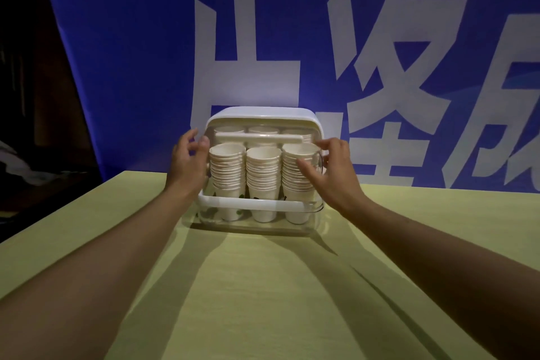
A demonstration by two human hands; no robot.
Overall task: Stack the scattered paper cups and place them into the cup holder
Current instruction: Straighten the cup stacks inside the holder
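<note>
The cup holder (263,114), a clear box with a white top, stands upright at the far middle of the table. Inside it, white paper cups stand in tall stacks: a left stack (228,166), a middle stack (263,166) and a right stack (295,152), with more stacks behind them. My left hand (190,161) grips the holder's left side, thumb on the front edge. My right hand (330,172) grips the right side, its thumb lying across the clear front over the right stack. No loose cups are in view.
A yellow-green table (263,286) stretches from me to the holder. A white bar (257,203) crosses the holder's lower front. Right behind it hangs a blue banner (146,67) with large white characters. The area to the left of the table is dark.
</note>
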